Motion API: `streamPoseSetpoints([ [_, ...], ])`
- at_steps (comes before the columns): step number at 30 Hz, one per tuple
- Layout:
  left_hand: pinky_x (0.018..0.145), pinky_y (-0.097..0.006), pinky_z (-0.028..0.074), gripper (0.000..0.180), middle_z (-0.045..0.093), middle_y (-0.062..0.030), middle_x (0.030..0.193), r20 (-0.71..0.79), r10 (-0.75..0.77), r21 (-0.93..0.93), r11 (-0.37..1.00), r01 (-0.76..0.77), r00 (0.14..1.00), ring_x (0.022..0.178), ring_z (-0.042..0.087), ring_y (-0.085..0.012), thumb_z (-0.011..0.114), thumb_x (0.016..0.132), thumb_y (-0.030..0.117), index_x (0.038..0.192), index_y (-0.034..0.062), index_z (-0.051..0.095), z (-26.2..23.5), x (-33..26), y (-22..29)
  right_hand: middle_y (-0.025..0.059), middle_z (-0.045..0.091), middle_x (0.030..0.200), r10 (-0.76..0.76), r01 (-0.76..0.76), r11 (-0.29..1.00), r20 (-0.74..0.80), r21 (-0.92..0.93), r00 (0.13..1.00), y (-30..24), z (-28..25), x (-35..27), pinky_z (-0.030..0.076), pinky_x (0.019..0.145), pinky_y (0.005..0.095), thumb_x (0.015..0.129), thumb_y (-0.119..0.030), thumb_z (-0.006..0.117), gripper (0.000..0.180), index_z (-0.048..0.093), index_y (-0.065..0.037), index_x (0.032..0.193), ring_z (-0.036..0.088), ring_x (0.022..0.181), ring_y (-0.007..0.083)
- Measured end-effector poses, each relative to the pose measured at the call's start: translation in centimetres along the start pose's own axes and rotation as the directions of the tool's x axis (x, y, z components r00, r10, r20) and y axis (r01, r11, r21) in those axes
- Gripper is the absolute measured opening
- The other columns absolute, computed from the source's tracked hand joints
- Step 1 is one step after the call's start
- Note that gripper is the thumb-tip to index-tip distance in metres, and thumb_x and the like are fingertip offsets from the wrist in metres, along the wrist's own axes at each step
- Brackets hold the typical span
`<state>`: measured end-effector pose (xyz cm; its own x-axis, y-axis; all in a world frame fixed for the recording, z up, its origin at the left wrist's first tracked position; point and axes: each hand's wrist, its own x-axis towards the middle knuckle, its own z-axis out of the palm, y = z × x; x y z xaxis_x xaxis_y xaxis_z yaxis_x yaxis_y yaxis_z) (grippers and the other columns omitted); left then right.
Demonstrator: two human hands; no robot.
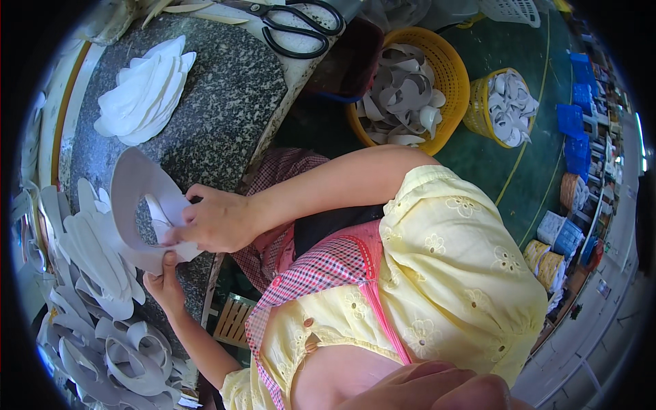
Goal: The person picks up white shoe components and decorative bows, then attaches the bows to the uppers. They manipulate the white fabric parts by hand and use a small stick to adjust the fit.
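A pale grey-white curved piece, looped like a shoe upper, is held between my two hands over a speckled stone slab. My right hand pinches its near right side with curled fingers. Below, my left hand grips the lower edge, thumb on top; the fingers underneath are partly hidden. Through the opening in the piece shows a narrow white strip; whether it is attached, I cannot tell. Beyond my hands, a fanned stack of white flat pieces lies on the slab.
Piles of similar pale pieces and looped ones fill the left side. Black-handled scissors lie at the top. A yellow basket of grey pieces and a smaller yellow basket stand on the green floor.
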<state>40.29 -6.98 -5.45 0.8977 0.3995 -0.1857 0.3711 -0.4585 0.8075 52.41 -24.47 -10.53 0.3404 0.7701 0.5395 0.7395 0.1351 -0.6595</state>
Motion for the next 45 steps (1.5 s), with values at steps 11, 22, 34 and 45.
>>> streamPoseSetpoints([
  [11,0.069,-0.026,0.045,0.019,0.065,-0.0087,0.088,-0.766,0.080,-0.102,0.965,-0.242,0.638,0.078,0.060,-0.0123,0.056,0.083,0.014,0.099,0.0050,0.060,-1.9,-0.5,1.3,0.0147,0.059,0.097,0.128,-0.128,0.992,0.090,-0.013,0.988,1.0,-2.7,4.3,0.035,0.078,0.0427,0.068,-0.019,0.056,0.046,0.052,-0.005,0.111,0.054,0.088,0.0316],
  [22,0.078,-0.034,0.045,0.027,0.056,-0.0086,0.105,-0.447,0.505,0.763,0.646,0.020,0.739,0.094,0.053,-0.0253,0.060,0.071,0.006,0.098,0.0075,0.057,-8.4,-4.6,-1.5,0.0127,0.049,0.100,-0.390,0.381,0.921,-0.227,-0.084,0.893,-4.2,-4.8,5.9,0.036,0.081,0.0403,0.076,-0.023,0.061,0.042,0.047,-0.002,0.109,0.045,0.093,0.0287],
  [34,0.069,-0.035,0.044,0.010,0.060,-0.0113,0.090,-0.236,0.385,0.696,0.708,-0.121,0.892,0.086,0.056,-0.0264,0.054,0.076,0.014,0.075,0.0040,0.055,-12.8,3.0,-1.9,0.0186,0.012,0.139,0.032,-0.001,0.994,0.287,-0.108,0.958,-6.6,10.7,12.2,0.024,0.095,0.0468,0.065,-0.022,0.067,0.083,0.023,0.000,0.131,0.016,0.128,0.0346],
  [45,0.041,-0.024,0.043,0.018,0.056,-0.0072,0.055,-0.967,-0.122,-0.253,0.524,-0.813,0.223,0.045,0.057,-0.0145,0.050,0.084,0.015,0.077,-0.0010,0.054,-19.2,0.6,3.5,0.0223,0.011,0.140,0.107,-0.074,0.992,0.371,-0.103,0.922,-5.6,12.2,11.4,0.016,0.100,0.0462,0.067,-0.027,0.068,0.088,0.017,-0.005,0.135,0.010,0.131,0.0314],
])
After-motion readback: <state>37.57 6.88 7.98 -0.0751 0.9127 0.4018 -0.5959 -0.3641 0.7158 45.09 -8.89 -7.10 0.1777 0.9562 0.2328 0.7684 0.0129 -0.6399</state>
